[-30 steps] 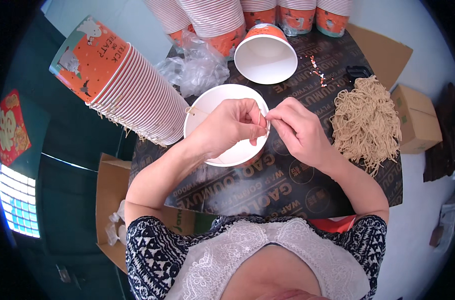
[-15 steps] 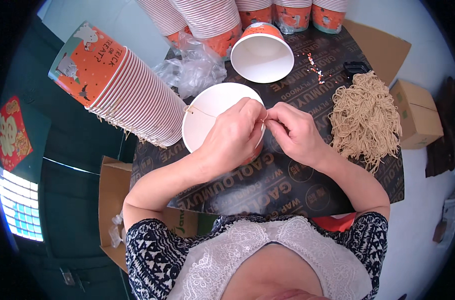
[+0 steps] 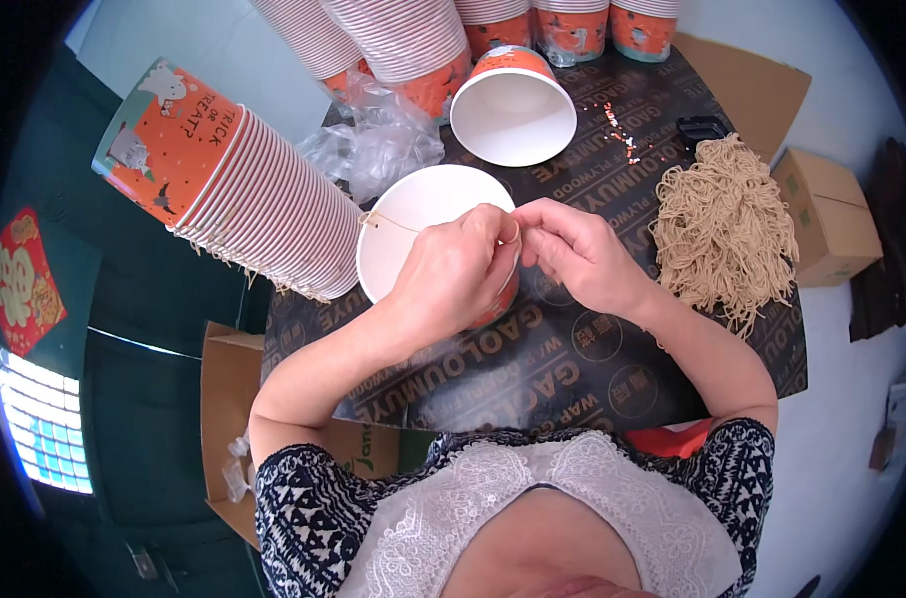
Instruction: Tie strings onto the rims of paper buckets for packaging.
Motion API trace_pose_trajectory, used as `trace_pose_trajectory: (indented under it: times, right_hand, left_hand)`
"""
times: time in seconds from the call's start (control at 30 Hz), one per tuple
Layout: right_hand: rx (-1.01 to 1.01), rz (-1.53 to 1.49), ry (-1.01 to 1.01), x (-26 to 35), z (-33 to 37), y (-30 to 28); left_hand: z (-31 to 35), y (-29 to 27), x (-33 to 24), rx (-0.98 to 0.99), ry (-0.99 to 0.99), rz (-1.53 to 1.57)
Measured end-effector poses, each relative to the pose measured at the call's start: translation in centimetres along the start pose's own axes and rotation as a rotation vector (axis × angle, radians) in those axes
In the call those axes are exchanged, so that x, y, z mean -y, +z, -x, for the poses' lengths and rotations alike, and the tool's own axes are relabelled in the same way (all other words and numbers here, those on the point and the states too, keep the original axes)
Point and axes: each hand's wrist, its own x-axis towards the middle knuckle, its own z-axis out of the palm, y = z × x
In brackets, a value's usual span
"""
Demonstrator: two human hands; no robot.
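Note:
A white-lined paper bucket [image 3: 398,261] with an orange outside stands in front of me, its mouth facing up. A thin tan cord [image 3: 393,223] passes through its left rim and runs across the mouth to my fingers. My left hand [image 3: 461,261] is closed at the bucket's right rim, pinching the cord, with a small loop showing at the fingertips. Right beside it, my right hand [image 3: 584,257] pinches at the same spot, thumb against forefinger. The cord's end between the fingers is mostly hidden.
To the left leans a tall stack of nested orange buckets [image 3: 263,199] with cords along their rims. A single bucket [image 3: 513,118] lies tipped behind, near crumpled clear plastic [image 3: 378,149]. A heap of tan cords [image 3: 727,229], small beads [image 3: 620,135] and a black object [image 3: 702,130] are on the right.
My right hand has turned slightly and its fingers have shifted left against my left fingertips. My left hand has dipped a little. The view has shifted slightly.

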Motion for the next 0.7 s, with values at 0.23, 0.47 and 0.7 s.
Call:
trace_pose_trajectory:
  times: [0.23, 0.47, 0.7]
  right_hand:
    - [0.039, -0.093, 0.032, 0.0, 0.0, -0.2]
    - [-0.003, 0.066, 0.004, 0.0, 0.3, 0.1]
    - [0.008, 0.298, -0.109, 0.7, 1.0, 0.3]
  left_hand:
    - [0.0, -0.2, 0.2, 0.004, 0.018, 0.067]
    - [-0.1, -0.5, 0.4, 0.024, -0.071, 0.220]
    - [0.0, -1.1, 0.8, 0.139, -0.358, 0.523]
